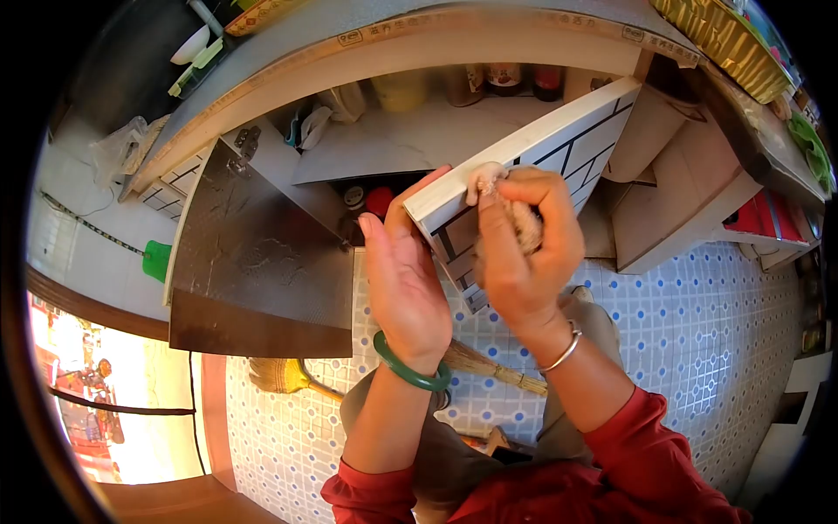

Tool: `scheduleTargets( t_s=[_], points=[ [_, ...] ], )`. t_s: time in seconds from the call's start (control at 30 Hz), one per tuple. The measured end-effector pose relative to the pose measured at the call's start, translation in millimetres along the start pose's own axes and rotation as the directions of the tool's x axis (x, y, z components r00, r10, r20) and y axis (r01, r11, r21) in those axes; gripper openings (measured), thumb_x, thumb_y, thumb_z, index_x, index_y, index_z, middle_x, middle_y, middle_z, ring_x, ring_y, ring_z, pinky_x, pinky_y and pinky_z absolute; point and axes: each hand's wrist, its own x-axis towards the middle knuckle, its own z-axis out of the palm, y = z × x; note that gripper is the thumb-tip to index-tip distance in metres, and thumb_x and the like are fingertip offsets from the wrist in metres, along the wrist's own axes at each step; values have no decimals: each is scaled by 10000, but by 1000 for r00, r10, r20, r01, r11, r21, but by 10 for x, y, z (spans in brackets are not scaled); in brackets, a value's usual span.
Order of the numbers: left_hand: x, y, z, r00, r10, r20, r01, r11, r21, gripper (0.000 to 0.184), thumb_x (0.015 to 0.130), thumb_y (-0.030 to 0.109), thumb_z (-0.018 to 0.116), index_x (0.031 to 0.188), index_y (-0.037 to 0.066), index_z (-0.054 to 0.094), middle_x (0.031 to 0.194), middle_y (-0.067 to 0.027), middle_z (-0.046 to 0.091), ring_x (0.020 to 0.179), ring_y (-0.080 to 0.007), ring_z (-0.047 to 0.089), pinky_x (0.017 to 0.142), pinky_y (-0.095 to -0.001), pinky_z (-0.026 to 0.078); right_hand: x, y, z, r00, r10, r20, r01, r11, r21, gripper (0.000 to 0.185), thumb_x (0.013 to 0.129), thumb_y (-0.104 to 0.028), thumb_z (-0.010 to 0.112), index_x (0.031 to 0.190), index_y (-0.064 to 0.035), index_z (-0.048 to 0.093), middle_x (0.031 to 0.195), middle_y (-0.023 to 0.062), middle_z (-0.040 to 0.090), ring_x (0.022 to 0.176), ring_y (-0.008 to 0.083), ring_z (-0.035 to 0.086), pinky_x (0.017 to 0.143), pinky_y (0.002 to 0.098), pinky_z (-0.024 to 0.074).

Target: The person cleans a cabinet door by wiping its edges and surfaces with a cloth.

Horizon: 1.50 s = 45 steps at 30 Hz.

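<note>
My right hand point(532, 253) is closed around a crumpled, beige cloth point(522, 223), pressed to the edge and patterned face of a white cabinet door point(559, 140). The door stands open and bears dark brick-like lines. My left hand point(406, 279) has its palm turned up and its thumb apart. Its fingers reach behind the door's near corner, partly hidden, and seem to lie against the inner side. A green bangle point(410, 365) circles the left wrist, and a silver bracelet point(563, 347) the right.
A second, dark-faced cabinet door point(262, 253) stands open on the left. Bottles point(504, 79) stand on the cabinet shelf point(419, 135). Below, a straw broom point(497, 371) and a yellow broom point(284, 375) lie on the tiled floor point(672, 323). The counter edge point(419, 31) runs overhead.
</note>
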Motion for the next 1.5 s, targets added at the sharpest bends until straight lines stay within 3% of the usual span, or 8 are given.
scheduleTargets(
  t_s=[0.03, 0.1, 0.27, 0.37, 0.53, 0.9, 0.97, 1.5],
  points=[
    [-5, -14, 8, 1000, 10, -11, -10, 1000, 17, 730, 1038, 554, 225, 1379, -41, 474, 1372, -159, 535, 1285, -247, 476, 1123, -377, 319, -22, -21, 23, 1000, -1, 0, 1, 1000, -1, 189, 689, 30, 682, 847, -23, 594, 822, 136, 597, 703, 311, 589, 639, 368, 492],
    [-24, 13, 14, 1000, -25, -15, 25, 998, -54, 725, 1042, 547, 220, 1381, -42, 472, 1364, -159, 543, 1272, -246, 489, 1120, -376, 324, -74, -89, 45, 966, -216, 140, 224, 974, -42, 156, 778, 66, 673, 890, -1, 588, 850, 118, 610, 744, 204, 600, 678, 292, 490],
    [-39, 38, 38, 999, -48, -18, 45, 988, -145, 714, 1051, 547, 201, 1353, -28, 497, 1294, -134, 567, 1218, -219, 510, 1098, -355, 340, -38, -122, 22, 905, -345, 247, 363, 931, -31, 205, 709, 66, 717, 878, 0, 622, 865, 146, 640, 748, 261, 626, 688, 305, 502],
    [-8, -9, -8, 1000, -4, -6, 4, 999, -38, 714, 1050, 551, 208, 1357, -28, 492, 1293, -135, 568, 1227, -222, 504, 1100, -358, 336, 18, -56, -49, 958, -230, 169, 244, 968, -66, 203, 728, 54, 725, 894, 2, 621, 868, 146, 640, 746, 265, 627, 689, 306, 503],
    [-31, 30, 19, 998, -54, -32, 51, 995, -85, 736, 1049, 556, 189, 1348, -44, 493, 1289, -135, 572, 1225, -218, 502, 1095, -353, 333, -109, -117, 93, 906, -375, 198, 392, 919, -51, 174, 741, 91, 705, 868, -1, 627, 824, 128, 632, 712, 277, 619, 659, 325, 507],
    [-17, -11, -10, 999, -22, 27, 26, 984, -176, 725, 1051, 544, 188, 1350, -42, 493, 1305, -139, 565, 1231, -221, 500, 1104, -353, 323, -20, -108, -36, 897, -348, 271, 375, 925, -54, 215, 679, 83, 730, 859, -18, 670, 803, 105, 637, 672, 271, 605, 605, 334, 488],
    [-30, 18, 10, 999, -32, 14, 34, 987, -157, 718, 1052, 539, 189, 1351, -39, 494, 1304, -140, 566, 1237, -222, 499, 1105, -353, 323, 57, -157, 5, 856, -465, 226, 487, 872, -50, 224, 672, 71, 740, 869, -22, 687, 819, 102, 646, 677, 268, 607, 609, 336, 488],
    [15, 35, -30, 999, -41, -17, 38, 989, -146, 734, 1047, 552, 173, 1327, -29, 524, 1278, -134, 586, 1205, -218, 519, 1090, -341, 332, -55, -13, 14, 882, -418, 218, 434, 900, -30, 224, 638, 58, 752, 843, -10, 695, 807, 108, 656, 696, 275, 631, 614, 330, 501]
  ],
)
